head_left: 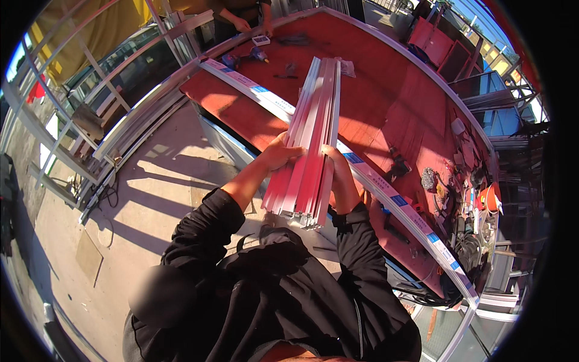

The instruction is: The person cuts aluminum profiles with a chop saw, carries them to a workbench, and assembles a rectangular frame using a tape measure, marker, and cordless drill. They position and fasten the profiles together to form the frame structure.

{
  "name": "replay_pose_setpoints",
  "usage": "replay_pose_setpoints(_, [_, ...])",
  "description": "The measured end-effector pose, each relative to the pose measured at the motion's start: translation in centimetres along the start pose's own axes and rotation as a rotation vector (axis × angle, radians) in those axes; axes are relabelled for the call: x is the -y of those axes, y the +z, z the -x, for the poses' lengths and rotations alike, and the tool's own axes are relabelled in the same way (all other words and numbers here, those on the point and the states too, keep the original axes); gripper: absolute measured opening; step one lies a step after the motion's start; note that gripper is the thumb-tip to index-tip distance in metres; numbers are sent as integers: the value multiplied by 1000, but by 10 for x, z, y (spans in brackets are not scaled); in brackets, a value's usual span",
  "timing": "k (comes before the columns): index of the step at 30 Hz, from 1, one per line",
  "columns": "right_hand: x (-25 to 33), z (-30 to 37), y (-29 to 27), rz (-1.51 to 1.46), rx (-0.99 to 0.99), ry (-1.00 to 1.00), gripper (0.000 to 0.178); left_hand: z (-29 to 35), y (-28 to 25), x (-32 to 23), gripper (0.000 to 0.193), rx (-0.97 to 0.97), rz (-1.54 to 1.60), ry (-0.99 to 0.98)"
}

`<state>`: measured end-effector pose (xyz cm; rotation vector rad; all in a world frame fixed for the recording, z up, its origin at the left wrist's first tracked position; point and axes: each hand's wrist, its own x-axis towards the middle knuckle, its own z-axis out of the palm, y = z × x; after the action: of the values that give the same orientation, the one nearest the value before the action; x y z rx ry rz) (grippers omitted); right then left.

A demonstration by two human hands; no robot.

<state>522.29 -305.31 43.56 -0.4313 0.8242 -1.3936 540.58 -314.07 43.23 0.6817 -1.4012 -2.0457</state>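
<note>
Metal profiles: long bundle, silvery w/ reddish sheen; L hand & R hand curled firmly round sides.

Long, straight metal profiles at frame centre show silver and red stripes; draped cloth, upper left, is yellow.

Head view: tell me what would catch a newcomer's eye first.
First comes the shiny bundle of long profiles near the picture's centre, held between the left hand and the right hand. Beyond it spreads a bright red tabletop, crossed from upper left to lower right by a long white strip with blue patches.
</note>
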Motion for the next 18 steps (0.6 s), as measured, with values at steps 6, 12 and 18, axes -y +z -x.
replay_pose_setpoints(6, [28, -117, -43, 185, -185, 28, 52, -108, -57, 11, 49, -60, 104, -227])
replay_pose_setpoints(12, [38, -151, -84, 709, -494, 109, 44, -160, -113, 58, 53, -172, 63, -143])
replay_pose_setpoints(18, [51, -131, -109, 1643, -752, -20, 69, -150, -155, 87, 47, -286, 24, -303])
